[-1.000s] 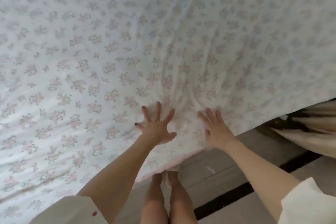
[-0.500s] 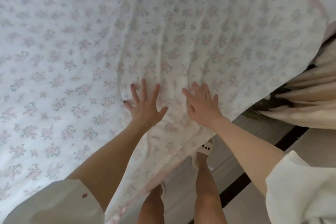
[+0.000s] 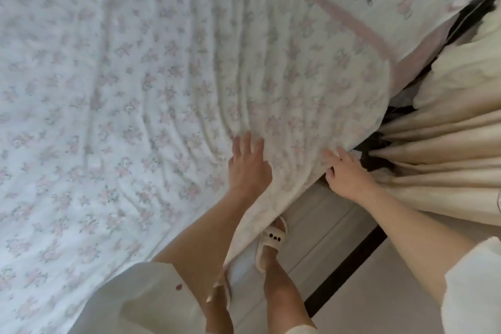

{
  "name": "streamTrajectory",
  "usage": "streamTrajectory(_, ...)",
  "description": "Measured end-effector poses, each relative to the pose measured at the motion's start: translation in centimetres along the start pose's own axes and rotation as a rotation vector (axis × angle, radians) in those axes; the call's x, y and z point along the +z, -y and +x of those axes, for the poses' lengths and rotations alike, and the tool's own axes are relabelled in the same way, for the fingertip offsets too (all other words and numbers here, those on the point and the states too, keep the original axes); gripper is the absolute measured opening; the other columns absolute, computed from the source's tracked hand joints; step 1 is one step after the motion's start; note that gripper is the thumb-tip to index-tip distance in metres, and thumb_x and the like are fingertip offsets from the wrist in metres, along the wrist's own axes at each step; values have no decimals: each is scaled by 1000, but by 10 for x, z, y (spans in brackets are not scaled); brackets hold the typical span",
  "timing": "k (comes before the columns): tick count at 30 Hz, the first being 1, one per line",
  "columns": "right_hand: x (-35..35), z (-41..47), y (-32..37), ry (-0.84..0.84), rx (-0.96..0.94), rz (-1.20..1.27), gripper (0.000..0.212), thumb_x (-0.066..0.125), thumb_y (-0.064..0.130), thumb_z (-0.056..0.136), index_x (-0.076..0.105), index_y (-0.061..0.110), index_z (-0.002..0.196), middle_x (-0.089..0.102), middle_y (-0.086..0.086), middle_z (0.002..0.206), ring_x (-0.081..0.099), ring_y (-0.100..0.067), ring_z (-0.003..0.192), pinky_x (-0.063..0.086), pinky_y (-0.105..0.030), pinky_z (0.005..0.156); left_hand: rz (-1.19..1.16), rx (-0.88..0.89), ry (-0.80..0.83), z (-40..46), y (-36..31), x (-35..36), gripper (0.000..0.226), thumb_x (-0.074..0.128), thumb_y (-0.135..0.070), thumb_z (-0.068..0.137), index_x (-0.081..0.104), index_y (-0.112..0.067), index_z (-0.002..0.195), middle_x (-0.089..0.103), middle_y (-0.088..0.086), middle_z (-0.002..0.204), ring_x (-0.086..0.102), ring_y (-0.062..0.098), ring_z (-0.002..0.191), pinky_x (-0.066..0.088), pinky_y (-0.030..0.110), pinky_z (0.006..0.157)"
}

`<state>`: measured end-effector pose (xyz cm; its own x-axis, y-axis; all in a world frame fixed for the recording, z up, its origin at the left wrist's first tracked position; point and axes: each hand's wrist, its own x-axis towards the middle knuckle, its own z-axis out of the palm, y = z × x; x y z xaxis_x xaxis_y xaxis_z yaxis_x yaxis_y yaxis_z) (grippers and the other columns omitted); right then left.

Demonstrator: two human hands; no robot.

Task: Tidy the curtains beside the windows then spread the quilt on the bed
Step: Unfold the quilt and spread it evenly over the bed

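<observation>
I'm watching the floral quilt [image 3: 141, 106] lying across the bed, rippled in curved folds fanning away from the left hand [image 3: 248, 168]. That hand is resting flat on the quilt near its edge, fingers straight and close together, gripping nothing. The right hand [image 3: 345, 175] is reaching in at the quilt's corner, fingertips touching the fabric edge; whether it's pinching, I cannot tell. Just beyond the quilt's corner the cream curtain [image 3: 444, 160] is hanging in gathered pleats. Below the quilt's edge, a slipper [image 3: 272, 243] is standing on the floor [image 3: 385, 293].
</observation>
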<state>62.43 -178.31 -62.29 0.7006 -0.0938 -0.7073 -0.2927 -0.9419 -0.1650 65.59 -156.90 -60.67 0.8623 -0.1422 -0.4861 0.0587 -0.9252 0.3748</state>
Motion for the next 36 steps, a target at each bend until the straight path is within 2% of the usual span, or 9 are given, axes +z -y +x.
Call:
streamTrajectory(4, -23, 16, 25, -75, -176, 94, 56, 28, 25, 99, 1, 30, 148, -4, -6, 159, -3, -30, 145, 16, -45, 117, 107, -26, -39, 42, -11, -18, 67, 43, -33, 94, 4, -31, 149, -13, 2, 159, -18, 33, 144, 6, 62, 113)
streamTrajectory(7, -22, 34, 34, 1, -271, 154, 54, 25, 24, 100, 1, 28, 148, -5, -3, 159, -8, -29, 145, 6, -41, 119, 178, -72, 112, 66, -19, -12, 72, 40, -49, 92, -5, -40, 147, -23, -3, 157, -26, 39, 140, 1, 71, 106)
streamTrajectory(10, -9, 52, 12, 155, -238, 97, 53, 26, 21, 99, 7, 26, 148, -5, 0, 159, -3, -28, 146, 8, -45, 119, 211, -7, 317, 68, -47, 12, 64, 38, -50, 91, 5, -42, 146, -20, -8, 157, -26, 45, 138, 4, 73, 106)
streamTrajectory(12, -7, 56, -12, 185, -137, 119, 51, 28, 22, 96, 19, 26, 146, 7, 3, 158, 12, -32, 144, 23, -49, 115, 187, 11, 248, 61, -66, 22, 54, 37, -37, 92, 24, -35, 144, 5, -5, 159, -11, 45, 141, 11, 66, 109)
streamTrajectory(14, -18, 56, -32, 102, -53, 169, 46, 30, 23, 94, 34, 22, 140, 27, -2, 152, 31, -33, 136, 37, -47, 106, 141, 11, 98, 67, -81, 16, 48, 36, -22, 92, 35, -25, 140, 36, 2, 149, 17, 40, 138, 26, 54, 107)
streamTrajectory(17, -41, 55, -45, -78, 52, 324, 46, 34, 18, 95, 31, 16, 142, 34, -9, 147, 37, -29, 131, 38, -44, 106, 124, 101, -3, 91, -91, -2, 47, 36, -16, 94, 34, -19, 140, 44, 8, 140, 36, 33, 128, 35, 45, 102)
streamTrajectory(25, -110, 110, -71, -477, 124, 745, 49, 42, 5, 87, 30, 12, 134, 36, -9, 139, 39, -28, 125, 35, -43, 105, 308, 492, -90, 193, -141, -48, 57, 41, -29, 96, 17, -28, 148, 8, 1, 159, 8, 27, 145, 22, 48, 114)
streamTrajectory(31, -124, 146, -90, -285, 120, 1124, 85, 60, 38, 75, 10, 41, 143, 32, 6, 147, 34, -18, 133, 31, -42, 111, 477, 554, -16, 225, -169, -54, 69, 40, -44, 95, 0, -32, 149, -11, -3, 159, -15, 29, 145, 2, 60, 116)
streamTrajectory(36, -129, 128, -113, 30, 65, 1189, 34, 62, 36, 86, 59, 18, 115, 65, 3, 103, 63, -10, 89, 50, -22, 75, 514, 486, -38, 235, -191, -48, 70, 50, -57, 85, 21, -37, 145, 10, -5, 158, -6, 30, 146, -9, 67, 108)
